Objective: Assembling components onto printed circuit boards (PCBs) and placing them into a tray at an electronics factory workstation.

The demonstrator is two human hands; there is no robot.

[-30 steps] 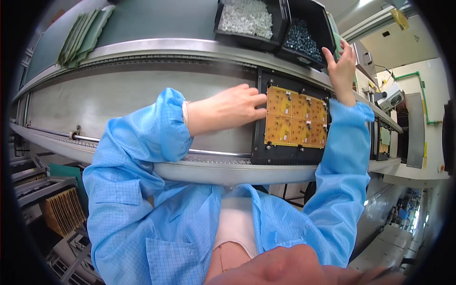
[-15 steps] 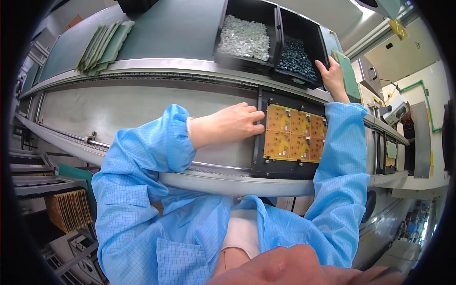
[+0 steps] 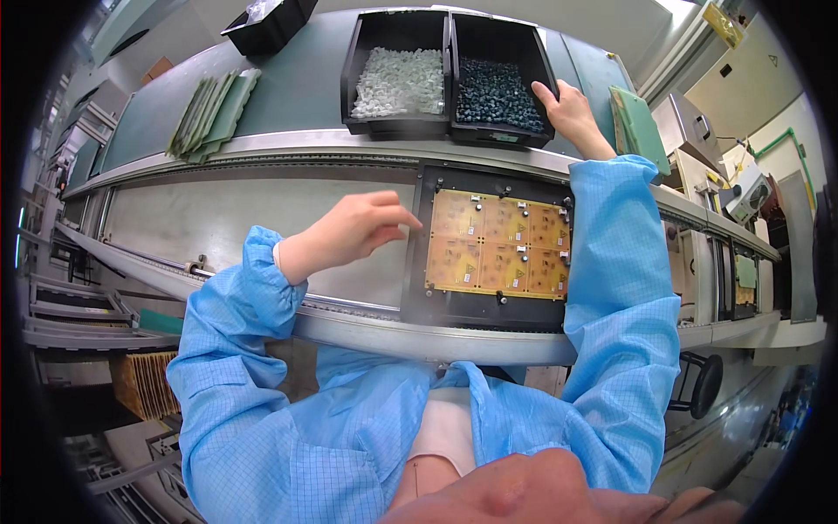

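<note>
My right hand [image 3: 572,115] is closed on the right wall of a black bin [image 3: 494,135], its thumb over the rim. Small dark blue parts [image 3: 493,92] fill this bin; the black bin beside it [image 3: 351,74] holds white plastic parts [image 3: 400,83]. My left hand [image 3: 353,229] hovers with loosely bent fingers over the metal bed, just left of a black fixture [image 3: 436,307]; no object shows in it. Framed by the fixture is a yellow-brown circuit board panel [image 3: 499,244] carrying a few small white and dark parts.
Green sheets [image 3: 209,113] lean at the far left, and more green sheets [image 3: 639,129] stand right of the bins. A smaller black bin [image 3: 271,26] sits at the back left. Metal rails [image 3: 349,319] border the bed. Another fixture [image 3: 745,279] is at the right.
Both bins have slid left with my right hand on the rim. The fixture and its board panel have also shifted left, and my left hand has moved left.
</note>
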